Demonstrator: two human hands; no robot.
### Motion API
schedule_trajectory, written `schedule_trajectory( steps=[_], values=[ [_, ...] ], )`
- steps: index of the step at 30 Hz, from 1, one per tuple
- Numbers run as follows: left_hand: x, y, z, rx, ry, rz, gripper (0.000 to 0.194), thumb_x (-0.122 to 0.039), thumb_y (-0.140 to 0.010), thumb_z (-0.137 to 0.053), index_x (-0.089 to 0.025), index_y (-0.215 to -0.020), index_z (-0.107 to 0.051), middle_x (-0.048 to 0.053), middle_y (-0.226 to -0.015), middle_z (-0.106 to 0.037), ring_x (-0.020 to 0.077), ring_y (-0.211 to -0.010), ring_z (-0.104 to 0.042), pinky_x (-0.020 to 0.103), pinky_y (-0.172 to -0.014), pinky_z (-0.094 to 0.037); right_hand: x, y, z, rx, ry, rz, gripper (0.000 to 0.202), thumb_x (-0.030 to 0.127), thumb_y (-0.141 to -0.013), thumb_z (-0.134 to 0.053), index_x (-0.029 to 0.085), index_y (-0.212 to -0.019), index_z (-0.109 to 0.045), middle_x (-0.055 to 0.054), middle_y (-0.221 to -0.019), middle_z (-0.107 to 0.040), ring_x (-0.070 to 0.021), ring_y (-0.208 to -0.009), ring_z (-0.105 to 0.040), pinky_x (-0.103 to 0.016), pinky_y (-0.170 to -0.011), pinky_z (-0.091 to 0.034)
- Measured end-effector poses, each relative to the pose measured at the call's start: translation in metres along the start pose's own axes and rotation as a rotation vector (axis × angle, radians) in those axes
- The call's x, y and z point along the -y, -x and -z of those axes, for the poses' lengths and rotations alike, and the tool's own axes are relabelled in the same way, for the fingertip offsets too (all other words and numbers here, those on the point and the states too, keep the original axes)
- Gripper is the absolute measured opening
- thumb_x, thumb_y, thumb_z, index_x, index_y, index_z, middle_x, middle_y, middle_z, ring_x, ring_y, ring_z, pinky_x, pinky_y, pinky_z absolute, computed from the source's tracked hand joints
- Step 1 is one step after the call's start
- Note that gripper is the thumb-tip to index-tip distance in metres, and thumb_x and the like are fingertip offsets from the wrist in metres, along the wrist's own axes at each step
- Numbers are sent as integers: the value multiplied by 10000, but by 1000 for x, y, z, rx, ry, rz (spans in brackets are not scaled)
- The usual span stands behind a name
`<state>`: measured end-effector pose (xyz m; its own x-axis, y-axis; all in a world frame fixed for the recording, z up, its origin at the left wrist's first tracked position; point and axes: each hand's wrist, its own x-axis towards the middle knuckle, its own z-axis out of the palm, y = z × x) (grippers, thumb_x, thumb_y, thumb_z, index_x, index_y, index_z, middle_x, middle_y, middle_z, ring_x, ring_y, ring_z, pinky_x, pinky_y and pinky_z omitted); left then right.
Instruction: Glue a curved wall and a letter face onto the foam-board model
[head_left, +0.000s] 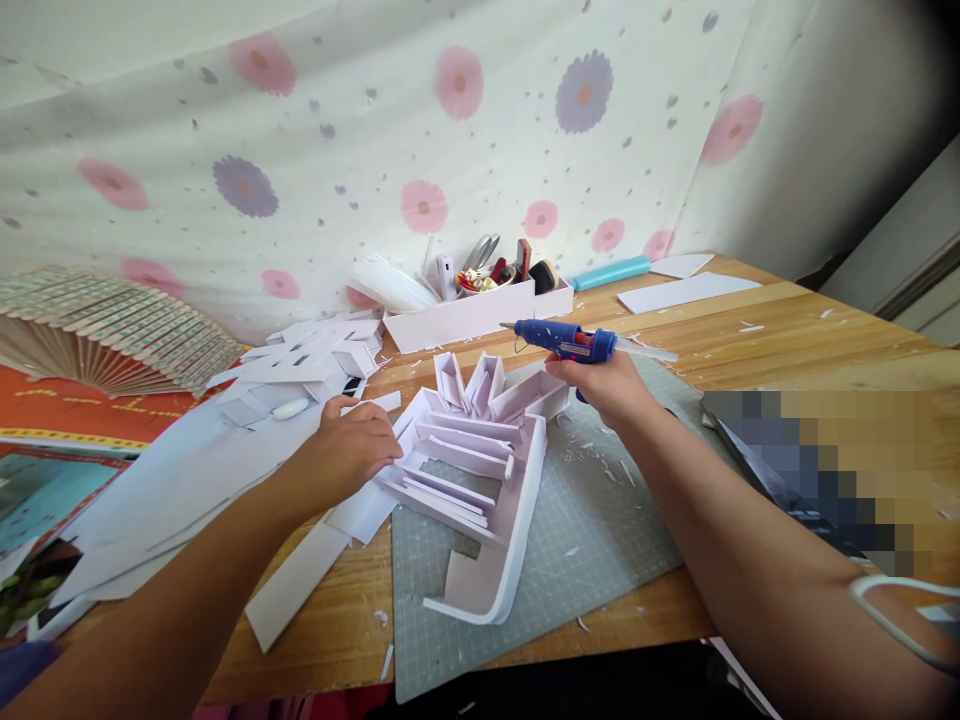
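Note:
A white foam-board model [517, 520] with a curved rim and several upright strips inside lies on the grey cutting mat [607, 560]. At its left edge, my left hand [356, 447] has its fingers bent and closed on the board wall. My right hand [609, 385] grips a blue hot glue gun [566, 340] by its handle, above the model's far right side. The gun's nozzle points left, and a clear glue stick [645, 348] sticks out of its back. Narrow open white boxes [484, 385] fan out at the model's far end.
White board sheets [202, 490] and cut pieces [319, 350] cover the left side. Behind stands a white tray [461, 318] with tools, beside a light-blue roll [611, 272]. A folding fan [112, 335] lies far left. Scraps dot the wooden table [810, 350].

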<state>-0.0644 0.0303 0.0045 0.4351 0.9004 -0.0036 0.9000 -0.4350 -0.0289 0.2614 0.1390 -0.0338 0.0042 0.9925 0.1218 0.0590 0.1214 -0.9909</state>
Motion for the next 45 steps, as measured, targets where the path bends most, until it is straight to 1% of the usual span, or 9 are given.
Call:
schedule_trajectory(
  steps=[7,16,21,25,27,32,36,39,45],
  values=[
    [1,18,-3,-26,39,45,247,-271,-911,-539,-320,-785,-745,-7,-881,-757,272,-1091,-589,505,-1069,-155,-1,0,-1,-6,-10,-4,169,297,-573,-716,225,-707,-641,-13,-724,-637,-221,-719,-590,-367,-636,-444],
    [3,13,-13,-15,49,100,217,-197,-864,-558,-295,-846,-750,42,-1058,-733,288,-1187,-556,603,-1105,-109,1,3,-2,2,-27,-15,197,312,-554,-724,208,-702,-643,-21,-736,-652,-200,-699,-575,-350,-633,-443],
    [3,0,-3,169,40,139,281,-147,-767,-606,-320,-928,-759,52,-1193,-688,297,-1291,-489,610,-1148,-75,2,4,-3,1,-10,-3,152,302,-588,-708,218,-700,-648,-16,-725,-642,-209,-709,-580,-359,-628,-446],
    [2,-9,10,370,133,90,256,-255,-875,-538,-340,-977,-756,33,-1192,-707,299,-1413,-347,621,-1151,65,6,6,-2,18,-12,-24,123,268,-597,-705,210,-691,-651,-9,-710,-634,-204,-684,-575,-356,-611,-444],
    [0,-11,13,408,167,81,300,-269,-923,-472,-352,-978,-755,15,-1130,-735,297,-1427,-324,626,-1129,138,8,7,-1,33,-23,-17,123,263,-598,-710,209,-692,-651,-8,-710,-634,-203,-681,-577,-352,-606,-442],
    [-4,-12,4,293,126,130,289,-193,-872,-485,-306,-862,-751,19,-1024,-755,313,-1371,-399,630,-1124,132,8,6,-1,42,-43,13,133,241,-600,-717,208,-709,-649,-22,-742,-645,-224,-724,-611,-353,-613,-452],
    [-5,-11,-5,175,176,194,181,-191,-818,-526,-263,-907,-666,32,-972,-747,311,-1348,-430,657,-1117,89,9,7,-2,34,-25,-8,142,234,-607,-714,206,-730,-649,-18,-745,-644,-218,-724,-614,-347,-613,-453],
    [-6,-12,-11,122,219,235,89,-199,-806,-519,-245,-791,-594,18,-871,-731,306,-1333,-449,652,-1117,89,9,6,-3,37,-14,-1,122,227,-608,-706,208,-710,-641,-8,-722,-630,-201,-697,-596,-335,-600,-442],
    [-9,-16,-17,45,246,264,125,-214,-812,-486,-245,-713,-554,25,-817,-710,316,-1307,-471,638,-1121,84,4,5,-5,12,-35,22,123,233,-589,-707,211,-692,-644,5,-694,-617,-178,-661,-566,-322,-591,-426]
  ],
)
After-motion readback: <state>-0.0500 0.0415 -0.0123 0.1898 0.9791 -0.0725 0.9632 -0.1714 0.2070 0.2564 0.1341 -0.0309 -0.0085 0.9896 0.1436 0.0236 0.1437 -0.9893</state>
